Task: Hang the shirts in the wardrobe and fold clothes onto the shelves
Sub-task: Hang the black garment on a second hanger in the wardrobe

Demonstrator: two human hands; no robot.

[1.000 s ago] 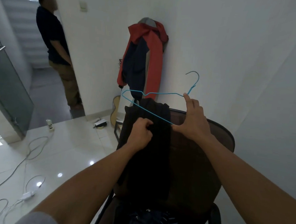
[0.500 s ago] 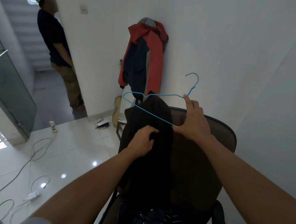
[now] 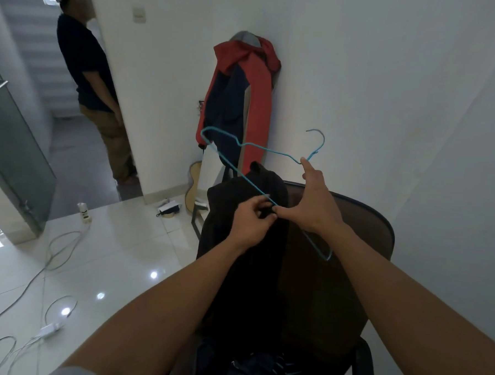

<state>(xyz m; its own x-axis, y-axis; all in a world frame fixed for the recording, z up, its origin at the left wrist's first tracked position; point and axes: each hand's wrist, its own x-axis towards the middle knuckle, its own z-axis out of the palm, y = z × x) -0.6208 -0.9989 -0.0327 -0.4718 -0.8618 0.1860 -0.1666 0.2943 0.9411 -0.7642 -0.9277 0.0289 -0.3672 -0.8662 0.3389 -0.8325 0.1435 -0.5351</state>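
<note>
A black shirt hangs draped over the backrest of a dark brown chair. My right hand holds a thin blue wire hanger, index finger up at its neck and thumb on the lower bar. The hanger tilts, its left tip raised and its right tip low over the backrest. My left hand pinches the black shirt's fabric just under the hanger's bar, touching my right thumb. Striped dark clothes lie on the seat below.
A red and navy jacket hangs on the white wall behind the chair, above a guitar. Another person stands in the doorway at far left. White cables and a power strip lie on the tiled floor.
My left hand rose along the shirt and now meets my right thumb at the hanger's bar. The hanger tipped, left end up, right end dipping over the backrest.
</note>
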